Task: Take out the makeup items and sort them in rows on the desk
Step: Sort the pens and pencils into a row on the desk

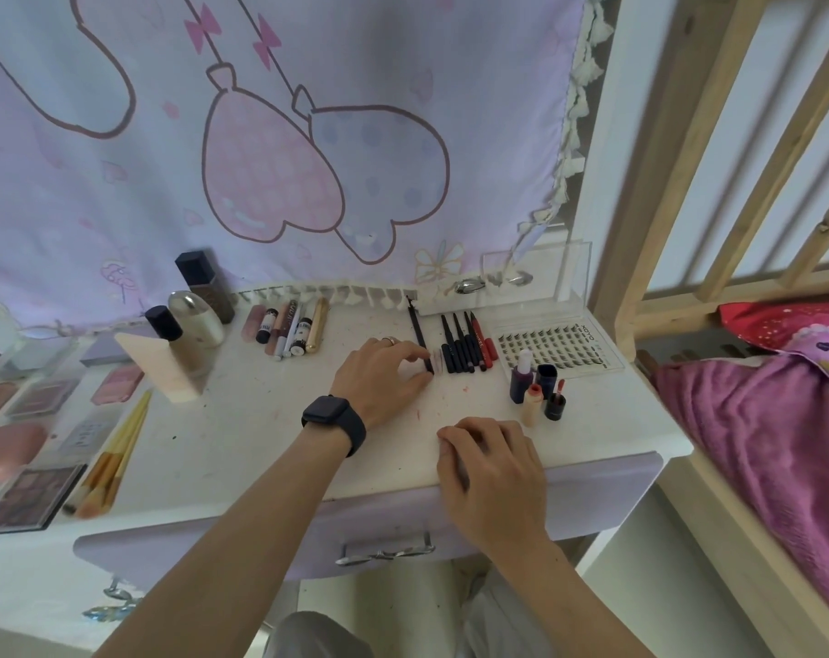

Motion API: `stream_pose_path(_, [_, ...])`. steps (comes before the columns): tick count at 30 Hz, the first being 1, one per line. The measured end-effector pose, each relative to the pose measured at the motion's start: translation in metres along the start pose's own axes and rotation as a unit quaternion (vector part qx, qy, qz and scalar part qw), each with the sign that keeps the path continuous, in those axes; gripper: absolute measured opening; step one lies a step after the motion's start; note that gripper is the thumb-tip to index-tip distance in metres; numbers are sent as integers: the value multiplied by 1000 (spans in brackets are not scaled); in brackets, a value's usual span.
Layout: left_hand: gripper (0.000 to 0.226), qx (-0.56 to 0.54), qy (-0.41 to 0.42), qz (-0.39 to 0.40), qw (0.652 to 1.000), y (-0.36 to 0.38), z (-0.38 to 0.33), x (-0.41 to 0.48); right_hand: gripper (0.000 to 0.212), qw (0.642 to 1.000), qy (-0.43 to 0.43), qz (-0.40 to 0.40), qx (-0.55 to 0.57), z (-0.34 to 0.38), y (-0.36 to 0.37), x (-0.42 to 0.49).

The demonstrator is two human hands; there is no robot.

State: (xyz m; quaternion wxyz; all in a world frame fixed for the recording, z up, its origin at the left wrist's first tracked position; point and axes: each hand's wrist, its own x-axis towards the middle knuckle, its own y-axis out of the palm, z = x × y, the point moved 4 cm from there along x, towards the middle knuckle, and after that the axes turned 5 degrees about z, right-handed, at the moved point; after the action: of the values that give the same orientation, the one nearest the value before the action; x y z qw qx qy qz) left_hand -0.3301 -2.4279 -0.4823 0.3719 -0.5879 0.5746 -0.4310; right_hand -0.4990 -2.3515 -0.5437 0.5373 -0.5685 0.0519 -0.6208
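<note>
Resting at the front edge of the surface (260, 434), just above the drawer (213, 539), the right hand (493, 467) lies palm down. Its fingers are loosely bent with their tips on the top, and it grips nothing that shows.

Farther in, the left hand (379, 372), with a dark watch (334, 422) on its wrist, reaches to a long black pencil (420, 332). Its index fingertip and thumb pinch the pencil's near end. The pencil lies flat, its long axis running near to far and its far end leaning slightly left. Which end is the tip I cannot tell.

Just right of the pencil, black pens (460, 346) lie side by side on the same line, with a red liner (482, 346) at the right end of the row. Near these, toward the right front, stands a cluster of small vials (535, 387). Beyond the vials lies a clear lash tray (554, 346).

At the left edge lie a dark palette (28, 496) and yellow-handled brushes (113, 458), handles pointing away. Farther back on the left is a row of tubes (289, 330), also aligned near to far, with taller bottles (189, 325) beside them.

At the back right a clear box (535, 277) stands against the lilac cloth (260, 135) hanging behind everything.
</note>
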Motion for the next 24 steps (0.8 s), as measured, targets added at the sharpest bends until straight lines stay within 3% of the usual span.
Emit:
stream_pose_path(6, [32,49,-48,-22,997,-28,36,-22,13,1000,-9,0,-19,2,-1,-1])
stream_pose_path(11, [45,154,-105,-2,982,-40,78,-23,17,1000,-18,3,-23,4,-2,-1])
stream_pose_path(18, [43,223,-119,41,967,-35,91,-11,19,1000,-10,8,-24,1,0,-3])
stream_pose_path(24, [43,248,-114,-8,962,-35,83,-27,21,999,-11,-9,-28,1,0,-2])
